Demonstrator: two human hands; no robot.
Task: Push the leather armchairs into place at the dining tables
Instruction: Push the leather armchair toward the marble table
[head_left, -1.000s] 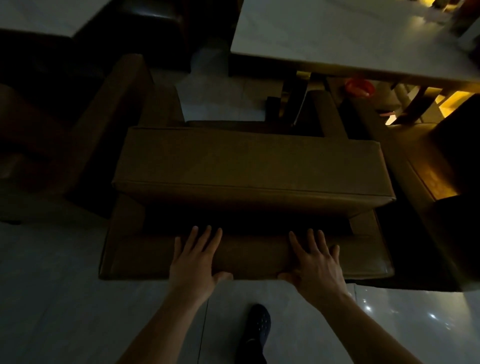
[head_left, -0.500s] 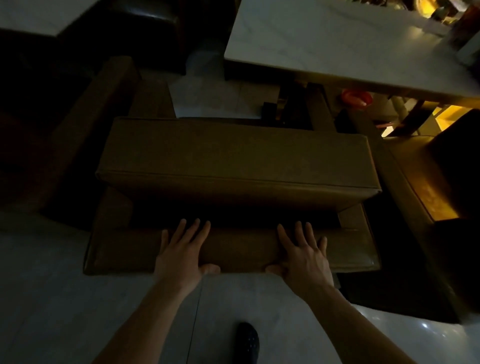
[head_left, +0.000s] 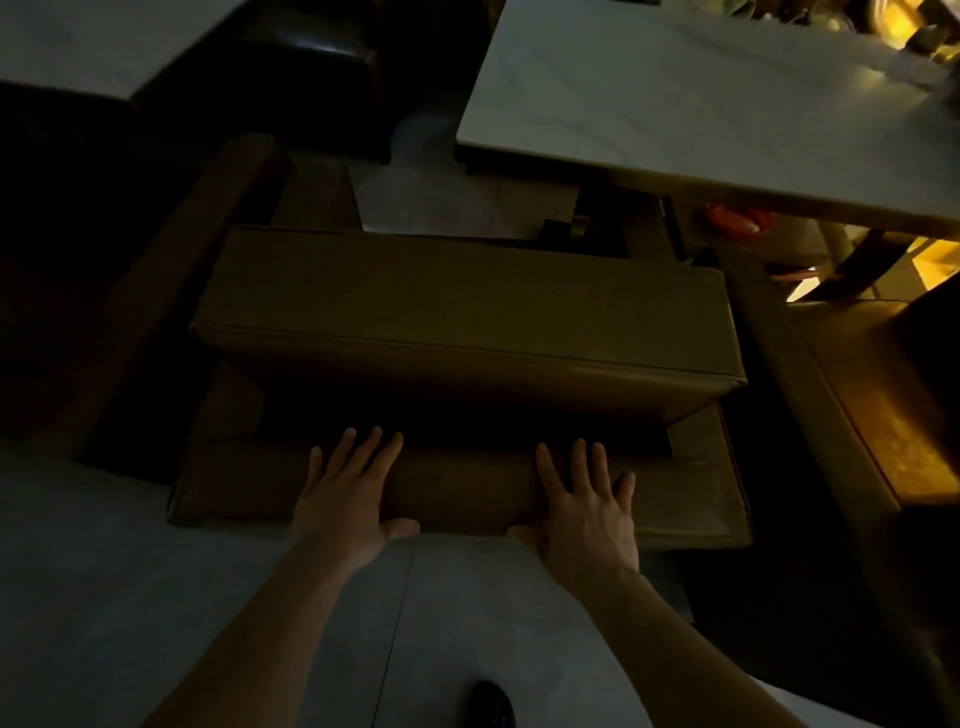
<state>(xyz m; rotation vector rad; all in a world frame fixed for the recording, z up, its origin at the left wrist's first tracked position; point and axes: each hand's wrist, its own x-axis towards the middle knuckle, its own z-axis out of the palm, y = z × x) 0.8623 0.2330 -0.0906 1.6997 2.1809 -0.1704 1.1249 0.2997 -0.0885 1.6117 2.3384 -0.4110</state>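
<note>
Brown leather armchair (head_left: 467, 332) is sitting at centre, its front facing the white dining table (head_left: 701, 98) at 1 o'clock. I'm pressing my left hand (head_left: 348, 493) and right hand (head_left: 587, 504) flat, fingers spread, on its back edge.

No text, label, brand, number or sign can be read anywhere in this dim view. The brown leather armchair (head_left: 467, 332) in the middle shows plain panels and seams only, and the pale marble-topped dining table (head_left: 701, 93) at the far right is unmarked. A small red object (head_left: 732, 221) under that table may carry print, but it is too blurred to tell.
</note>
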